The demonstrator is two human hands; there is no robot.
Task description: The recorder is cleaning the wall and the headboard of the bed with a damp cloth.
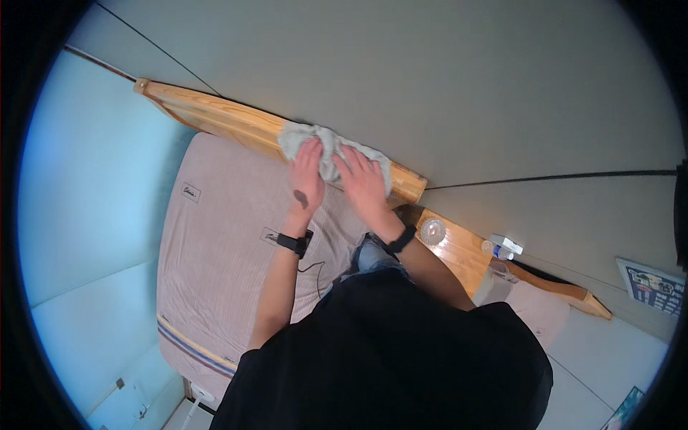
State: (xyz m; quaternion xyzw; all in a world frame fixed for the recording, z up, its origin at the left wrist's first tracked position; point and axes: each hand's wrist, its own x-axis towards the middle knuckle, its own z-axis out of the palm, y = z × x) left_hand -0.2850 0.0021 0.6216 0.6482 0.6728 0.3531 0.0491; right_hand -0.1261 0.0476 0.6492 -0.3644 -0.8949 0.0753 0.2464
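A light grey cloth (pixel 329 147) lies draped over the top edge of a wooden headboard (pixel 236 115), toward its right end. My left hand (pixel 307 175) rests on the left part of the cloth with its fingers stretched out. Beside it, my right hand (pixel 363 188) presses flat on the cloth, fingers spread. A black band circles each wrist. Below the hands stretches a bed (pixel 215 236) with a pinkish striped cover. Near my left wrist, a dark flat object (pixel 308 244) with a thin cable lies on the bed, partly hidden by the wristband.
Right of the bed, a wooden nightstand (pixel 459 247) holds a round clear glass dish (pixel 433 231), a small white box (pixel 507 244) and a bottle (pixel 496 250). Another wooden headboard (pixel 559 285) stands farther right. The grey wall (pixel 444 86) rises directly behind the headboard.
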